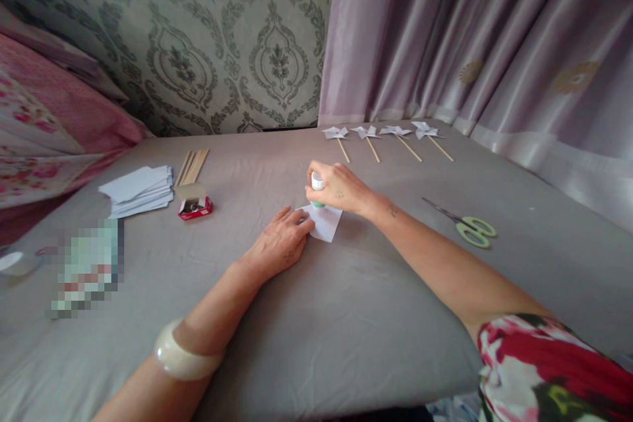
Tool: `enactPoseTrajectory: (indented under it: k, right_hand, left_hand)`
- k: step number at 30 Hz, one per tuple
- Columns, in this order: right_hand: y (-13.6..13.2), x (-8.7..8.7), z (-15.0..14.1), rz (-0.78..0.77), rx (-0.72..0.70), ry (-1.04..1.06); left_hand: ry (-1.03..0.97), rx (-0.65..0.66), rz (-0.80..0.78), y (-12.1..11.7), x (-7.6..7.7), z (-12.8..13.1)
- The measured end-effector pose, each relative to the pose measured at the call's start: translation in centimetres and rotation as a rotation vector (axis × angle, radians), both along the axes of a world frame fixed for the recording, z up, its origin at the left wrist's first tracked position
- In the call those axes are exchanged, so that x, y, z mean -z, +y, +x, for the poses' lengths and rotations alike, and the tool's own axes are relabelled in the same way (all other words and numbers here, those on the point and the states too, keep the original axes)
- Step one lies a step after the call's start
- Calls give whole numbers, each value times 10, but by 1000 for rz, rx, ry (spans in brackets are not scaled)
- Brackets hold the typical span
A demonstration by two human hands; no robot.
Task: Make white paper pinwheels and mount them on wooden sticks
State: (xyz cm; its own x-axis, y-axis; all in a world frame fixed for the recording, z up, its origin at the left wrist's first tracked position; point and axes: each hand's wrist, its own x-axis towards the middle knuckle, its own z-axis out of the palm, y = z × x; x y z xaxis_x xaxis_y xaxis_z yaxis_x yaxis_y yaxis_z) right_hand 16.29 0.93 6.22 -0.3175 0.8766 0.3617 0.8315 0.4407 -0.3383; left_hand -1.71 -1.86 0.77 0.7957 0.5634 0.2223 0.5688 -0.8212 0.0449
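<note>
A small sheet of white paper (328, 224) lies flat on the grey cloth in front of me. My right hand (339, 183) is closed around a glue stick (317, 182) with a white top and a green lower end. The stick stands upright, its lower end at the paper's far edge. On the paper's left edge rest the fingers of my left hand (284, 237), spread and palm down. Part of that edge is hidden beneath them.
Paper pinwheels (366, 132) on sticks line the back right. Green-handled scissors (467, 224) lie at right. Leftward are stacked white paper (141, 190), wooden sticks (192, 167), a small red box (195, 206) with dark contents, a blurred-out packet (91, 264) and a white roll (17, 264).
</note>
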Motion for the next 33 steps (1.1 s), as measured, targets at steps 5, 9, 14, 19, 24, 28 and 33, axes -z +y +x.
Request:
enactPoseTrajectory:
  k: [5, 9, 14, 19, 24, 28, 33]
  right_hand:
    - [-4, 3, -3, -11, -85, 28]
    - [-6, 5, -5, -75, -134, -6]
    - [-3, 0, 1, -95, -145, -63]
    - [-4, 1, 1, -58, -132, -36]
    - [-3, 4, 0, -65, -156, -13]
    - [-1, 1, 4, -81, -153, -54]
    - [-1, 2, 3, -62, -176, -24]
  left_hand:
    - [2, 1, -6, 1, 1, 0]
    - [26, -9, -2, 0, -1, 1]
    - [24, -8, 8, -1, -2, 0]
    - [22, 2, 5, 0, -1, 0]
    - [0, -4, 16, -1, -1, 1]
    - [-3, 4, 12, -1, 0, 0]
    - [27, -9, 4, 0, -1, 0]
